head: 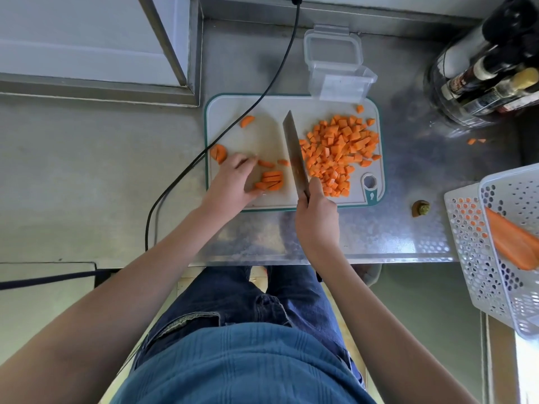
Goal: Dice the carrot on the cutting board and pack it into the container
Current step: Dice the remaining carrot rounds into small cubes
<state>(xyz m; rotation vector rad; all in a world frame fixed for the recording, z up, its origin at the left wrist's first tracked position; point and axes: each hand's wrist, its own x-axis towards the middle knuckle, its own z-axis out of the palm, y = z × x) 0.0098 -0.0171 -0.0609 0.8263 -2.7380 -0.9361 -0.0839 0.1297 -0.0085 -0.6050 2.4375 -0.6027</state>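
Observation:
A white cutting board (262, 132) with a teal rim lies on the steel counter. A heap of diced carrot (338, 153) covers its right half. A stack of carrot strips (271, 180) lies at the board's near left, and my left hand (233, 182) rests its fingers against that stack. Loose carrot slices (220, 153) lie beside and beyond that hand. My right hand (316, 211) grips the handle of a knife (293, 150), whose blade lies along the board between the strips and the heap. The clear container (341, 83) stands open at the board's far edge, its lid (332, 51) behind it.
A black cable (233, 123) crosses the board's far left corner. A white perforated basket (495, 243) with a whole carrot (510, 240) stands at the right. Bottles (495, 77) stand at the far right. A carrot stub (421, 208) and two stray bits (476, 140) lie on the counter.

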